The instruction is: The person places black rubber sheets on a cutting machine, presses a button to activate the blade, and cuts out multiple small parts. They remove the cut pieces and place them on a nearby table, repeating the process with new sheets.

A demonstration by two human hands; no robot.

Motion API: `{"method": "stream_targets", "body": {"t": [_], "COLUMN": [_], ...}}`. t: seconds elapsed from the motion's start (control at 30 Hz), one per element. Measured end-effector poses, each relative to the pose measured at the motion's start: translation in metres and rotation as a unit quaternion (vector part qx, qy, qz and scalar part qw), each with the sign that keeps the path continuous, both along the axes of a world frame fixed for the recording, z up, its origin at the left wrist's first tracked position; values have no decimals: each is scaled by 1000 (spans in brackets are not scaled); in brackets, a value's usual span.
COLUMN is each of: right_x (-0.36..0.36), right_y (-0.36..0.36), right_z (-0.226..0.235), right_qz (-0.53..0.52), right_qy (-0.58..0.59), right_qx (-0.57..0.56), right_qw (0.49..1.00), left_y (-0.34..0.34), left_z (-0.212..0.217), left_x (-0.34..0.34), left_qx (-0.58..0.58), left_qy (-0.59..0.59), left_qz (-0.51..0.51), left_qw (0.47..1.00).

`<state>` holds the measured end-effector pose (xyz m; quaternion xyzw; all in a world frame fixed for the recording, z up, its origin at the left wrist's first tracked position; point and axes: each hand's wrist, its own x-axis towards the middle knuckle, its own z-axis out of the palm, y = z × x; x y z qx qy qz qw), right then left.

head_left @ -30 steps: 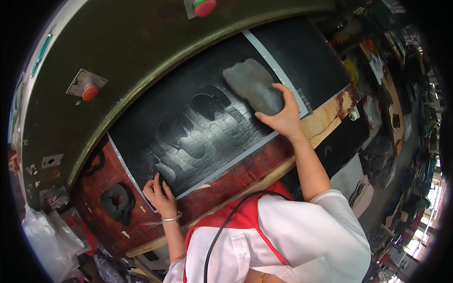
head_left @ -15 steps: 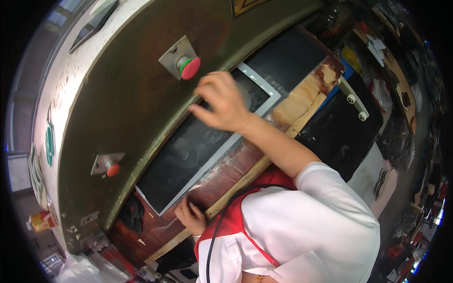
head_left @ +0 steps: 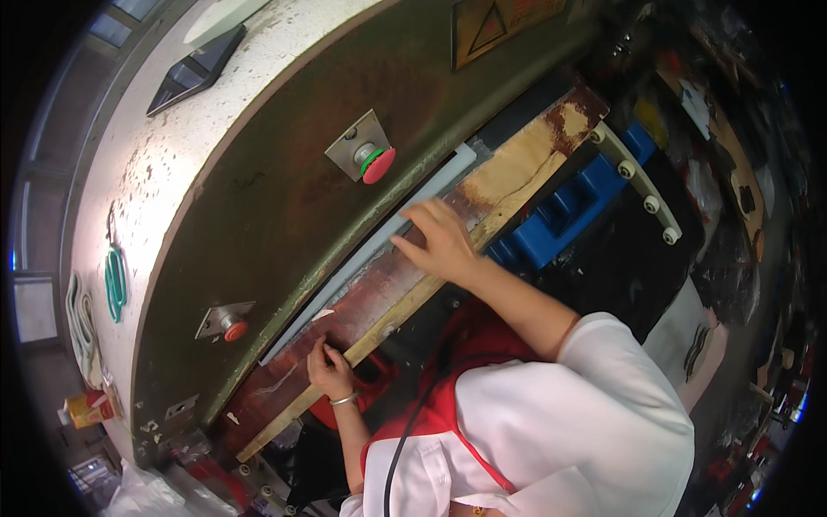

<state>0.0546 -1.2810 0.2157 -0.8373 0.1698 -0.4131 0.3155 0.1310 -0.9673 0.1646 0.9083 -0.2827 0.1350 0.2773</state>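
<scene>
My right hand (head_left: pixel 438 237) hovers over the front strip of a worn red-brown board (head_left: pixel 366 306). Its fingers are loosely bent, the thumb stands apart, and nothing shows in it. My left hand (head_left: pixel 330 369), with a bangle at the wrist, is at the board's wooden front edge. Its fingers are curled but apart, with nothing visible between them. Along the board, the grey border (head_left: pixel 349 269) of a framed black panel peeks out beside the dark green machine front (head_left: pixel 293 164); most of the panel is hidden behind that front.
On the machine front are a larger red push button (head_left: pixel 379 165) with a green ring and a smaller red button (head_left: pixel 233 327). A blue plastic part (head_left: pixel 560 211) and a pale bracket with rollers (head_left: pixel 637 177) lie beyond the board's front edge. Green-handled scissors (head_left: pixel 115 284) hang at left.
The framed black panel, mostly visible before, is now largely covered by the green machine front. My right hand has drawn back from near the large button; my left hand's fingers have curled more.
</scene>
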Motion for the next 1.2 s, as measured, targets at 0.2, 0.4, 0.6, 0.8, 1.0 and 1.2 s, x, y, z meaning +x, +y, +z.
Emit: {"method": "stream_targets", "body": {"t": [0.2, 0.4, 0.6, 0.8, 1.0, 1.2], "right_x": [-68, -75, -110, -128, -135, -160], "right_y": [38, 48, 54, 33, -6, 7], "right_z": [-72, -84, -95, -53, -46, -78], "right_qz": [85, 60, 25, -145, -64, -6], "right_qy": [76, 105, 231, 60, 216, 73], "right_qx": [29, 19, 28, -19, 5, 40], "right_qw": [993, 992, 972, 987, 974, 997], "left_y": [20, 23, 3, -2, -31, -96], "left_z": [-34, -32, -40, -16, 17, 6], "left_x": [-11, -20, -68, -84, -91, -114], "left_qx": [-17, 48, -61, -82, -26, 46], "left_qy": [53, -74, -40, -49, -87, -160], "left_qz": [23, -29, -219, -303, -237, -232], "left_qw": [998, 996, 973, 948, 967, 958]}}
